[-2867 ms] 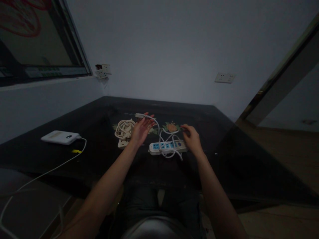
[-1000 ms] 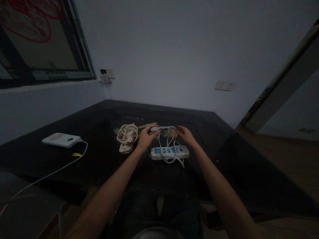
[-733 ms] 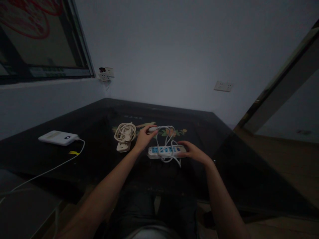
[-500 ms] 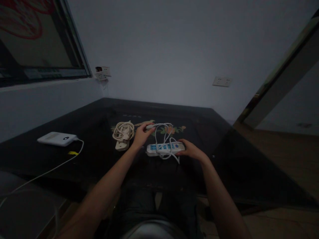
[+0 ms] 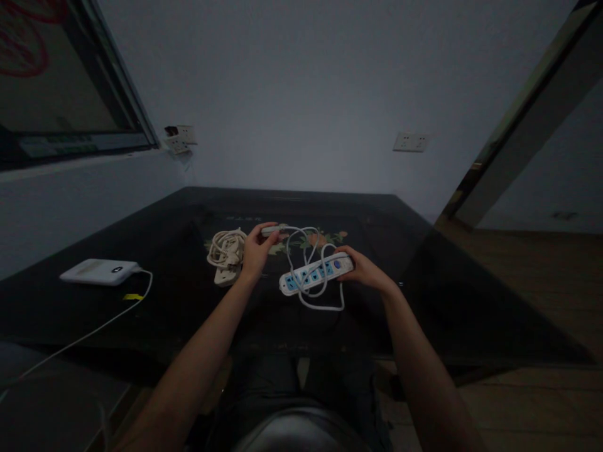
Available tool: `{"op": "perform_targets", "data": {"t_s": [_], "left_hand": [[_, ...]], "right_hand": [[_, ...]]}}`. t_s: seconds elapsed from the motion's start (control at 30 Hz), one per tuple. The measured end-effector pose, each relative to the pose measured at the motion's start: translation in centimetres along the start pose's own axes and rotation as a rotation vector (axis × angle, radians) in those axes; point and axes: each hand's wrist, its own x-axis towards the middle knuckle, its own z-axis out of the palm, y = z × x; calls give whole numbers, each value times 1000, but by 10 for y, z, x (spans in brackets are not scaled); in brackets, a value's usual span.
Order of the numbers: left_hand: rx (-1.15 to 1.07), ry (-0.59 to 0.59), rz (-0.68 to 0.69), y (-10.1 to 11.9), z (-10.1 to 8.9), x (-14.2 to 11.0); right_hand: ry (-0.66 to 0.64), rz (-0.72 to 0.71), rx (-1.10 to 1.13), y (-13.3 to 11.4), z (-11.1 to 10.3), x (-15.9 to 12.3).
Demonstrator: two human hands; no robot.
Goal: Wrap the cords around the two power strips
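Observation:
My right hand (image 5: pixel 357 266) grips the right end of a white power strip (image 5: pixel 284 284) with blue sockets, which is tilted with its right end higher. Between the fingers and thumb of my left hand (image 5: pixel 259 247) is the plug (image 5: pixel 270 231) of a white cord. That cord (image 5: pixel 325 308) runs from the plug in loose loops across the top of the strip and hangs down in front of it. Left of my left hand lies a second, beige power strip (image 5: pixel 227 276) with its cord (image 5: pixel 220 241) coiled on top.
A white power bank (image 5: pixel 97 272) with a cable (image 5: pixel 109 321) plugged in lies on the left of the black table (image 5: pixel 188 314), beside a yellow scrap (image 5: pixel 132 297). Wall sockets (image 5: pixel 411 142) are on the back wall, with more outlets (image 5: pixel 179 139) in the left corner.
The white strip's right end has risen and the strip now slants. My left hand has moved slightly left with the plug, drawing the cord's loops. The camera view has shifted a little.

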Motion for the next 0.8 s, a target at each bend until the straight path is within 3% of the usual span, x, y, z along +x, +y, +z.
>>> {"op": "perform_targets", "data": {"t_s": [0.2, 0.33, 0.6, 0.7, 0.8], "left_hand": [[-149, 161, 53, 3, -7, 6], [-287, 178, 34, 2, -9, 8], [-256, 31, -147, -3, -6, 5], [-113, -96, -235, -4, -3, 1], [99, -187, -229, -6, -1, -1]], "right_hand": [[55, -38, -51, -5, -10, -4], [39, -59, -43, -2, -12, -5], [19, -68, 13, -8, -9, -5], [20, -78, 16, -7, -10, -5], [26, -82, 21, -4, -10, -4]]}}
